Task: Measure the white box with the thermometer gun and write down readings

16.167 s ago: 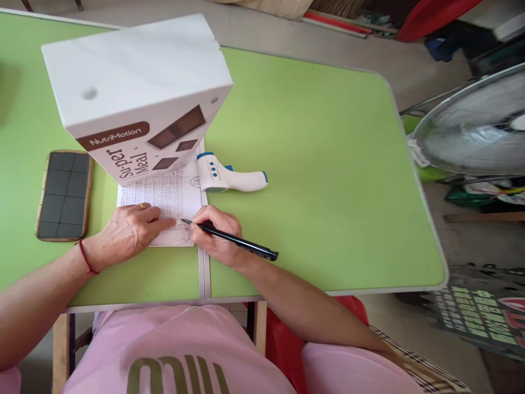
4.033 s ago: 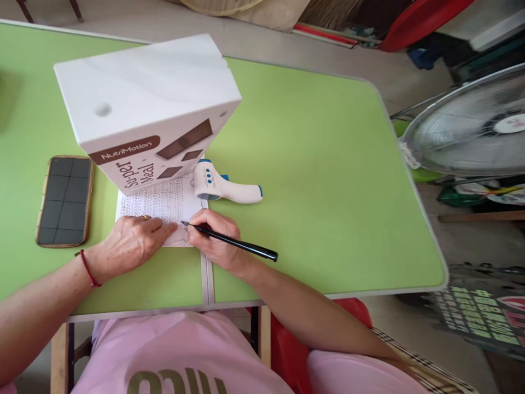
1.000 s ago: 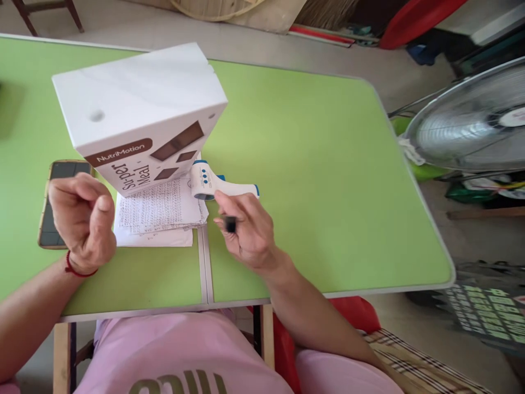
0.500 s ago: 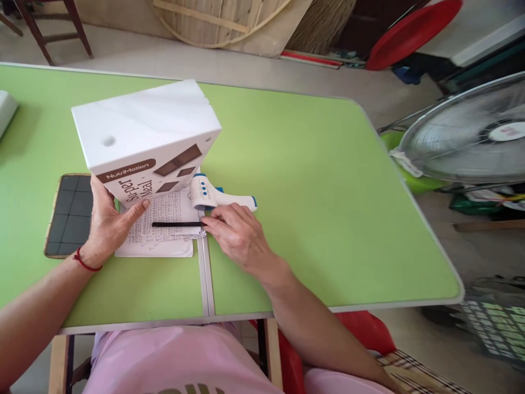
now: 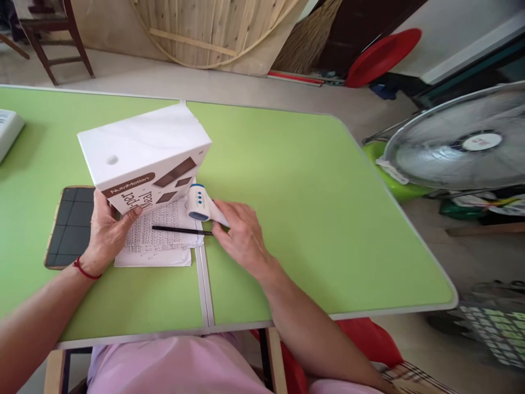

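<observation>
My left hand (image 5: 107, 227) is closed on the lower near corner of a white NutriMotion box (image 5: 143, 145), thumb on its printed side. The box is tilted above handwritten papers (image 5: 152, 258). My right hand (image 5: 243, 232) wraps round the handle of a white and blue infrared thermometer (image 5: 199, 203), whose head points left beside the box. Across the papers lies a black pen (image 5: 180, 230), its right end by my right thumb. A dark tablet-like device (image 5: 70, 227) with a tan edge lies left of my left hand, partly hidden by it.
The green folding table (image 5: 328, 230) has a metal seam near the papers. A white object (image 5: 9, 131) stands at its left edge. Beyond the right edge is a large fan (image 5: 467, 137). A red stool (image 5: 369, 342) is below the near edge.
My right hand has shifted from the pen's end onto the thermometer handle and closed round it; the thermometer has turned slightly. My left hand still holds the box. The camera view has tilted up.
</observation>
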Demonstrator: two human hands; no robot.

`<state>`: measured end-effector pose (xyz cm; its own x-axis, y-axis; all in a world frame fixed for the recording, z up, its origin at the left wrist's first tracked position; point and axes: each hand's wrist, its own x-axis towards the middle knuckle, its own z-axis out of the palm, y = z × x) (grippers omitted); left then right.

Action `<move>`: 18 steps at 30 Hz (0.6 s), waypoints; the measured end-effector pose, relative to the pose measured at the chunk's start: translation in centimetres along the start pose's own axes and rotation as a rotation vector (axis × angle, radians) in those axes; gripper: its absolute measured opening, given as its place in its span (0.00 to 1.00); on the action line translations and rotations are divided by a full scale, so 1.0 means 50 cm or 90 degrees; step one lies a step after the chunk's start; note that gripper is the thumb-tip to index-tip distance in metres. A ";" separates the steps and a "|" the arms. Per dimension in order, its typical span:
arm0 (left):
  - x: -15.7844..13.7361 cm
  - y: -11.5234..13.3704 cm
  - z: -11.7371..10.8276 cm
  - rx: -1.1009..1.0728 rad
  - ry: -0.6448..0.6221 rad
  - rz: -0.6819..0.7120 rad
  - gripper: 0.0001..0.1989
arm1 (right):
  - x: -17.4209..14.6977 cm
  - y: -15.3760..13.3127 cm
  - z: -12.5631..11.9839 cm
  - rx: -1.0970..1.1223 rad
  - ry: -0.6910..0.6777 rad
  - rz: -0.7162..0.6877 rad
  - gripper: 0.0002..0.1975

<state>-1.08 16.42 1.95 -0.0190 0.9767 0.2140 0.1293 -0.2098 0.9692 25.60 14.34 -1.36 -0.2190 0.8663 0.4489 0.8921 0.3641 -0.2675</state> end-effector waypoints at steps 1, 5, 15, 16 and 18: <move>-0.001 0.002 0.001 -0.011 0.014 -0.001 0.28 | -0.002 -0.003 -0.003 0.032 0.032 0.003 0.22; -0.009 0.013 0.004 -0.042 0.035 -0.026 0.25 | -0.022 -0.033 -0.027 0.230 0.161 0.050 0.28; -0.035 0.028 0.009 0.102 -0.074 -0.023 0.24 | -0.056 -0.164 -0.081 0.885 -0.250 0.309 0.13; -0.034 0.029 0.008 0.120 -0.081 -0.015 0.24 | -0.055 -0.167 -0.079 0.887 -0.249 0.323 0.13; -0.029 0.030 0.006 0.132 -0.093 -0.005 0.23 | -0.054 -0.167 -0.071 0.894 -0.250 0.346 0.12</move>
<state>-0.57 14.70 3.07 0.1211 0.9777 0.1714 0.3310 -0.2026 0.9216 20.15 7.74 2.69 -0.2899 0.9459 -0.1459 -0.1273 -0.1892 -0.9737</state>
